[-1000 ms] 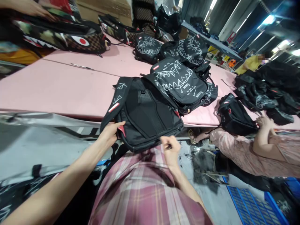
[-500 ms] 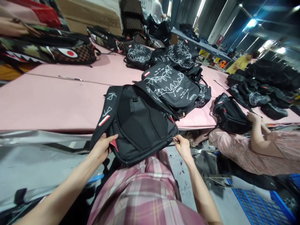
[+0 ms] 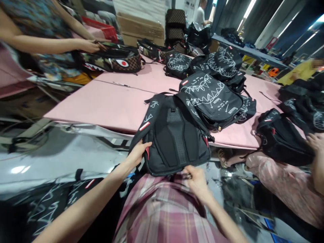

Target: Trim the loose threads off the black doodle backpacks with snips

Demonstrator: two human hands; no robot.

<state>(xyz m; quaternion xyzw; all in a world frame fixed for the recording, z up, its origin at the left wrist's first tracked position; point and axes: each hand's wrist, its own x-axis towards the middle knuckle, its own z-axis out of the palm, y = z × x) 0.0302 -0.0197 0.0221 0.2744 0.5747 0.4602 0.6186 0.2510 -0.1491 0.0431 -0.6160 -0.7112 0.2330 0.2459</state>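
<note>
A black backpack (image 3: 165,138) lies back panel up, its far part on the pink table and its near part overhanging the edge at my lap. White scribbles and a red-and-white label mark its left strap. My left hand (image 3: 138,151) grips the backpack's left side by a red tab, thumb on top. At the bottom edge my right hand (image 3: 196,178) is closed, its fingertips against the seam. Something small and dark shows at those fingers, too blurred to name. Touching the far side is another black backpack (image 3: 211,98) with white zigzag drawings, front up.
More black bags (image 3: 224,62) are piled farther back on the pink table (image 3: 116,101). At the left, a person's hands (image 3: 92,45) hold a camouflage bag (image 3: 121,64). On the right, another person's hand (image 3: 315,141) touches a black bag (image 3: 280,141). A scribbled bag (image 3: 55,202) lies low at left.
My right hand has moved from the backpack's lower right corner leftward along its bottom edge. My left hand keeps its grip. The view has turned left, showing more of the person there.
</note>
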